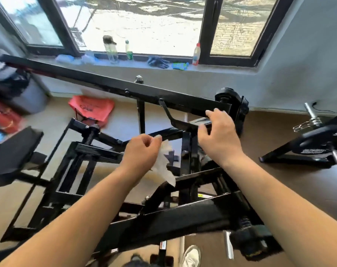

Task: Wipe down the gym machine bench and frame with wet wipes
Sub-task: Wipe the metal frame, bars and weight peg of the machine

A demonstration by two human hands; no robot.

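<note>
A white wet wipe hangs crumpled from the left hand, whose fingers are curled and pinched together on its upper edge; the loose end drapes down to a black bar of the gym machine frame. The right hand is just beside it, fingers spread loosely, with the fingertips touching a flat metal bracket under the long upper beam. The padded black bench sits at the left, well apart from both hands. Beyond the frame, a red bag lies on the floor. On the window sill stand several bottles, with dark gloves lying near them. A weight plate rack stands at the right.
</note>
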